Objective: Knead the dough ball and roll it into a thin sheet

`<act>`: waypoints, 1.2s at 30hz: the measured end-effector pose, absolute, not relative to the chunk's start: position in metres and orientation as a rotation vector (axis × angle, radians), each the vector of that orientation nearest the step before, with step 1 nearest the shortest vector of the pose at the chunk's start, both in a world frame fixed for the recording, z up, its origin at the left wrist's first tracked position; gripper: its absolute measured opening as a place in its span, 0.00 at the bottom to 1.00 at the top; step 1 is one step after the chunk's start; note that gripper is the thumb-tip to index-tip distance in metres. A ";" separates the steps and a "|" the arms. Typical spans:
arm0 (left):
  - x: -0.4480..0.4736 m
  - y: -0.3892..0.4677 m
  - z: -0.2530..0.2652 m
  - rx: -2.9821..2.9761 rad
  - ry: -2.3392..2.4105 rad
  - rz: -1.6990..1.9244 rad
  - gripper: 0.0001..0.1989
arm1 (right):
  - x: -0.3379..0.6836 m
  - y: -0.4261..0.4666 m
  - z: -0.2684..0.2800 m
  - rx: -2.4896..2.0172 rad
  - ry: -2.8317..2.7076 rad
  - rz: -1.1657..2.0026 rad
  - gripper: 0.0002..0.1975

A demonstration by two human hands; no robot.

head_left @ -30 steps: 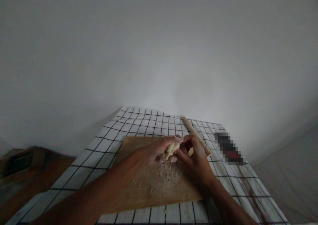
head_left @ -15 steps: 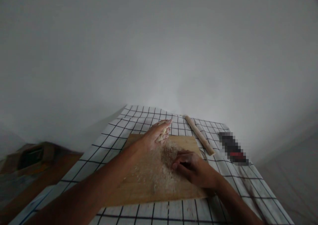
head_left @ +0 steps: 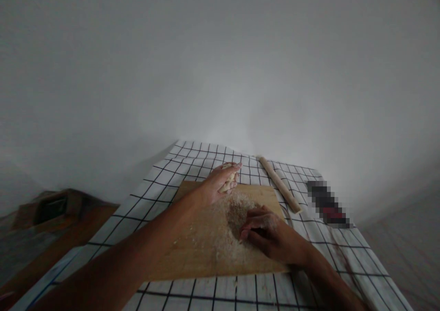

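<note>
My left hand [head_left: 220, 181], dusted with flour, is closed around a pale lump of dough [head_left: 227, 185] over the far edge of the wooden board [head_left: 178, 251]. Part of the lump is hidden by the palm and fingers. Loose flour [head_left: 237, 215] lies spread over the middle of the board, with a darker patch in it. At the right side of this flour, my right hand [head_left: 263, 231] rests low with its fingers curled and pressed together. What sits between those fingertips, if anything, is hidden.
A wooden rolling pin [head_left: 280, 185] lies beyond the board's right corner. Farther right, a blurred-out dark object [head_left: 328, 205] is on the checked tablecloth [head_left: 206, 297]. A cardboard box [head_left: 51, 210] stands low at the left. The white wall [head_left: 220, 73] rises behind the table.
The whole view has shifted slightly, so the table appears a little farther right and higher. Both hands keep nearly the same place over the board, the left still gripping the dough.
</note>
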State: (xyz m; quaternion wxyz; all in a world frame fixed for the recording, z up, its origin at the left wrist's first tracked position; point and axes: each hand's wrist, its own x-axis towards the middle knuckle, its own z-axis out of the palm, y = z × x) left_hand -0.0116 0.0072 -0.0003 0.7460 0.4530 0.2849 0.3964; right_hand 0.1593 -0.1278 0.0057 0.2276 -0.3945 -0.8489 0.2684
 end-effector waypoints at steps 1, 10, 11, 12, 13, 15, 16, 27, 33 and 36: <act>-0.012 0.007 0.000 0.991 0.625 0.865 0.21 | 0.160 -0.128 0.006 -1.081 -2.351 0.749 0.10; -0.011 0.006 -0.001 0.996 0.627 0.860 0.22 | 0.152 -0.128 0.004 -1.206 -2.050 0.760 0.10; -0.011 0.006 -0.001 0.993 0.626 0.858 0.22 | 0.150 -0.127 0.002 -1.224 -2.044 0.714 0.09; -0.011 0.006 -0.001 0.989 0.626 0.857 0.22 | 0.147 -0.127 0.000 -1.240 -2.063 0.659 0.07; -0.011 0.006 -0.001 0.984 0.625 0.857 0.22 | 0.144 -0.126 -0.003 -1.258 -2.094 0.606 0.06; -0.011 0.006 0.000 0.979 0.621 0.856 0.21 | 0.141 -0.124 -0.007 -1.285 -2.162 0.518 0.06; -0.011 0.006 0.000 0.980 0.625 0.856 0.21 | 0.140 -0.124 -0.008 -1.284 -2.193 0.490 0.06; -0.010 0.007 -0.003 1.020 0.609 0.858 0.19 | 0.140 -0.126 -0.003 -1.289 -2.157 0.575 0.09; -0.008 0.007 -0.002 1.008 0.628 0.856 0.19 | 0.133 -0.123 -0.009 -1.343 -2.167 0.465 0.06; -0.008 0.007 -0.001 1.011 0.639 0.853 0.19 | 0.130 -0.122 -0.009 -1.363 -2.218 0.414 0.07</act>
